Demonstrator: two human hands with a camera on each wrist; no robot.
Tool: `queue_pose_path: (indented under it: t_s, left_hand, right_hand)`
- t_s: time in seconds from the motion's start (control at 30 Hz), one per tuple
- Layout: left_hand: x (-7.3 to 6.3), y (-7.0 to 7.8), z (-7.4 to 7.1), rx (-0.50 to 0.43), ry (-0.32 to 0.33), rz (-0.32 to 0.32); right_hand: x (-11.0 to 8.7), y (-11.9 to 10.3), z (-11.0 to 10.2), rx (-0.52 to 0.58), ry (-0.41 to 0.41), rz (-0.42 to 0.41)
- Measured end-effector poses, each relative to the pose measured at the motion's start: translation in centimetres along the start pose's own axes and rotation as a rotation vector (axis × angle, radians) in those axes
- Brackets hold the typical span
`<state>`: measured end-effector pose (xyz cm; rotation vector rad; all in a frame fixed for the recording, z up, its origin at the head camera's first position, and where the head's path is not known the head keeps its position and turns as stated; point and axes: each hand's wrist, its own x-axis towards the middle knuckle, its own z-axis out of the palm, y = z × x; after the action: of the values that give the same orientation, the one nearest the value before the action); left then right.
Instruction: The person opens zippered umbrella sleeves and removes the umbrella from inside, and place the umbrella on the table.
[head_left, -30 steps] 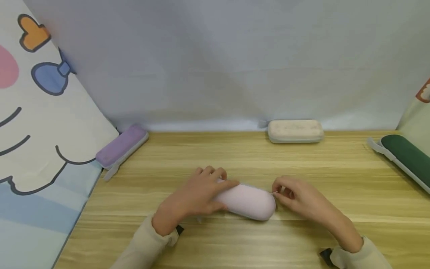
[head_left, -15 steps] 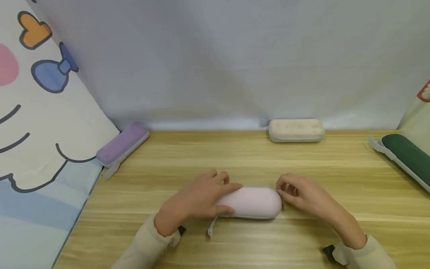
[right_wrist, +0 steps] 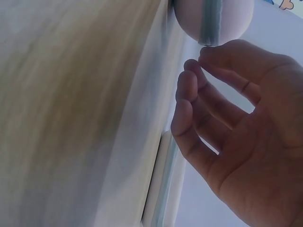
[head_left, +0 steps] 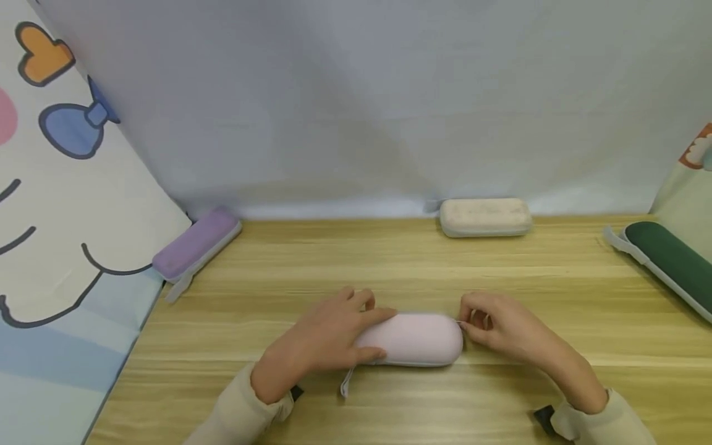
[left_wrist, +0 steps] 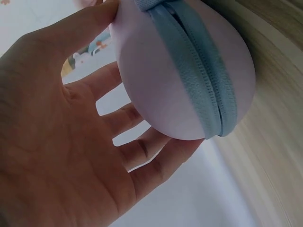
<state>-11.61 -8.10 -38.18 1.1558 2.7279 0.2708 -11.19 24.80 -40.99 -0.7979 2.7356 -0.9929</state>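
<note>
A pale pink zipped pencil case (head_left: 423,339) with rounded ends lies on the wooden table. My left hand (head_left: 328,340) grips its left end, thumb on the near side and fingers on the far side. The grey-blue zipper (left_wrist: 203,75) runs round the case's edge; in the left wrist view it appears closed at that end. From under the left hand a small fabric strap (head_left: 345,384) sticks out. At the right end my right hand (head_left: 506,327) pinches a thin pale zipper pull between thumb and index finger; the fingertips mostly hide it.
A purple case (head_left: 196,244) lies at the back left by the printed panel. Against the pale backdrop sits a cream case (head_left: 486,217). The green case (head_left: 670,262) is at the right edge. Bare wood of the table (head_left: 423,408) shows in front.
The pink case has turned from a slant to nearly level and shifted slightly right. Its strap now shows below my left hand. Both hands keep their hold.
</note>
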Motion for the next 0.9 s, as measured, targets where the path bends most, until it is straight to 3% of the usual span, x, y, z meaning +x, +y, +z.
queue_pose_path:
  t_s: [0.27,0.57,0.9]
  left_hand:
    - [-0.2,-0.1,0.1,-0.007,0.000,-0.006]
    - [-0.4,-0.2,0.2,-0.001,0.029,-0.010]
    - [-0.6,0.3,0.5,0.045,0.075,0.036]
  right_hand:
    - [-0.1,0.1,-0.1,-0.018,-0.008,-0.061]
    - [-0.6,-0.3,-0.2,-0.039,-0.004,-0.071]
    - [-1.4,-0.4,-0.1,-0.022,-0.022,-0.106]
